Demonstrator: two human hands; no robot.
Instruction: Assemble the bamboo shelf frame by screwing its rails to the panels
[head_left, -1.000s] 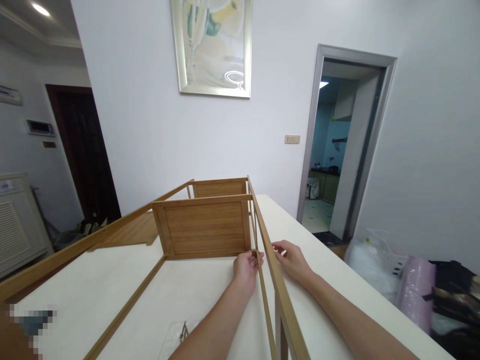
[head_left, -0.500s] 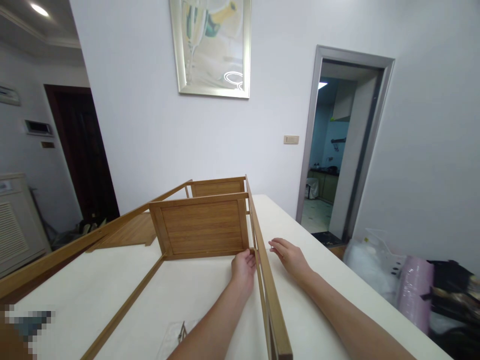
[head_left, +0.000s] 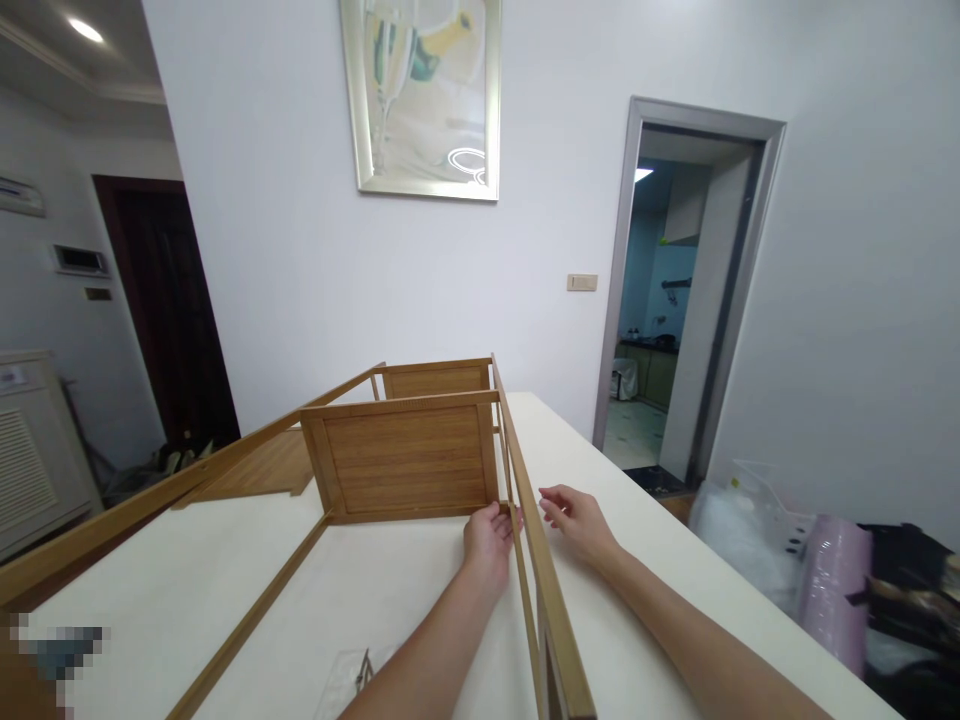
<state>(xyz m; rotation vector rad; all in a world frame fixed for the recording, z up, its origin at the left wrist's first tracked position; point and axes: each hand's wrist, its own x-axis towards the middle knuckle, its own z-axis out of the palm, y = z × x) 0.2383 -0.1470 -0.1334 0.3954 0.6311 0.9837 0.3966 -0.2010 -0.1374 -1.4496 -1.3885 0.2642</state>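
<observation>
A brown wooden shelf frame (head_left: 551,600) lies on its side on a white table (head_left: 420,575). A wooden shelf panel (head_left: 409,460) stands upright across it. At the panel's lower right corner, my left hand (head_left: 487,548) is inside the frame, its fingers closed around the thin lower rail. My right hand (head_left: 577,520) is outside the frame, just right of the long upper rail. Its thumb and fingers are drawn together; anything between them is too small to make out.
A clear plastic bag (head_left: 349,680) with small metal pieces lies near my left forearm. Another wooden panel (head_left: 255,465) lies on the left. Beyond the table's right edge are a pink wrapped roll (head_left: 834,590) and a clear plastic bin (head_left: 769,515). A doorway (head_left: 649,300) opens behind.
My right hand has shifted slightly down, with its fingertips closer to the rail. My left hand stays at the panel's corner. The camera view has tilted slightly.
</observation>
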